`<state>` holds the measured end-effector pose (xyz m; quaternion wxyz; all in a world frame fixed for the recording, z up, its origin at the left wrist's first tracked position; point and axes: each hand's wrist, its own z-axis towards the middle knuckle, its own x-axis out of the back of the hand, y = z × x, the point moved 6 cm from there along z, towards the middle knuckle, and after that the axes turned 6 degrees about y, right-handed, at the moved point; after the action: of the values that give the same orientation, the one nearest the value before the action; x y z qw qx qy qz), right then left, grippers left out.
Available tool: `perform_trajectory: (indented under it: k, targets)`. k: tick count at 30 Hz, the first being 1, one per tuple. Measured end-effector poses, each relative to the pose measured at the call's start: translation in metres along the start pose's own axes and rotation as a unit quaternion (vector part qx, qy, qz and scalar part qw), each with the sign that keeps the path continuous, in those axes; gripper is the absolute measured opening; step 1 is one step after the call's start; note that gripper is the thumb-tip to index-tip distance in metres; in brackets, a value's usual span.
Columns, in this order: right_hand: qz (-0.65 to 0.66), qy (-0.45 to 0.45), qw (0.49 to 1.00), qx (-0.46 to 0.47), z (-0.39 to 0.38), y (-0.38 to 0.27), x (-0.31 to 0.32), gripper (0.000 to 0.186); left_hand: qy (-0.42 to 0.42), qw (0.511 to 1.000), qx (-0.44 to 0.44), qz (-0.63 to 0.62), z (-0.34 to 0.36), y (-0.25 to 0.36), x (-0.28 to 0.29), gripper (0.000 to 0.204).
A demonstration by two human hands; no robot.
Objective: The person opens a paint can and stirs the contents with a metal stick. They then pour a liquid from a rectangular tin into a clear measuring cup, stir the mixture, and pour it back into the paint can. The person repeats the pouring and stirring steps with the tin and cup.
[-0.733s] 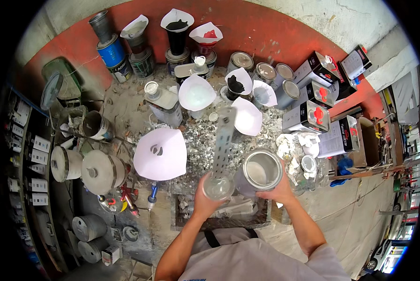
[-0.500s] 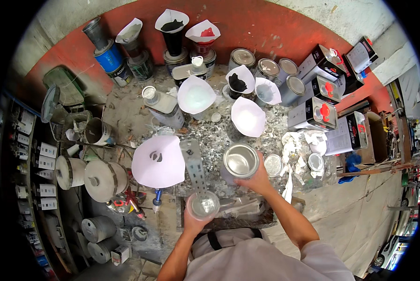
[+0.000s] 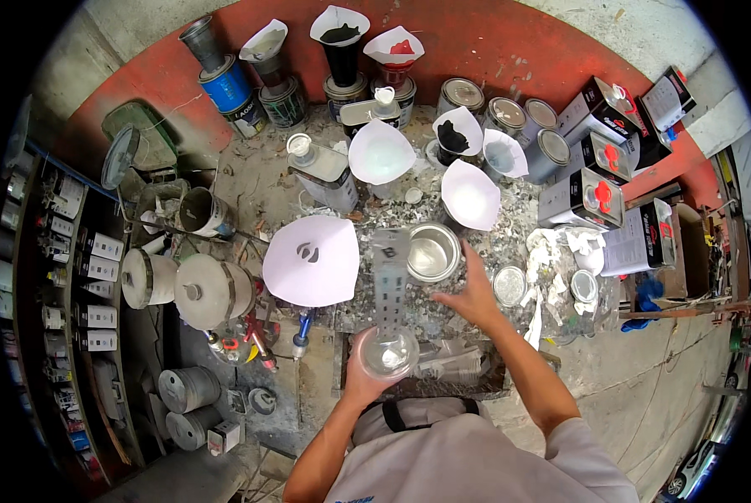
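In my left hand (image 3: 364, 375) is a clear plastic cup (image 3: 392, 359), held over the near edge of the worktable. A translucent strip with dark markings (image 3: 390, 277) rises from the cup. Its lower end lies in or behind the cup's rim; I cannot tell which. An uncovered round metal can (image 3: 432, 253) with a shiny inside stands on the table just past the strip. My right hand (image 3: 476, 295) is beside the can's right side, thumb and fingers spread, holding nothing.
A white paper cone with slots (image 3: 311, 261) stands at the left. Paper strainers (image 3: 470, 196) in cups fill the middle. Solvent tins (image 3: 582, 204) line the right, near crumpled paper (image 3: 546, 251) and a round lid (image 3: 510, 286). Spray guns (image 3: 302, 334) hang at the front left.
My right hand has let go of the metal can, which now sits farther left and away from me. My left hand still holds the cup. The whole view has shifted slightly.
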<state>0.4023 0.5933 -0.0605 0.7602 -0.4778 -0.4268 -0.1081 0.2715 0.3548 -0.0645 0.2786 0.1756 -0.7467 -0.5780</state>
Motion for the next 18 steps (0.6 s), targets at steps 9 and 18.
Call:
perform_trajectory:
  k: [9,18]
  targets:
    - [0.255,-0.195,0.946,-0.055,-0.007,-0.113,0.113,0.044,-0.131,0.988,-0.044,-0.07,0.009,0.024,-0.037,0.084]
    - [0.021,-0.2,0.961,0.19,-0.017,-0.167,0.163,0.017,-0.154,0.982,-0.053,-0.093,0.003,0.031,-0.049,0.081]
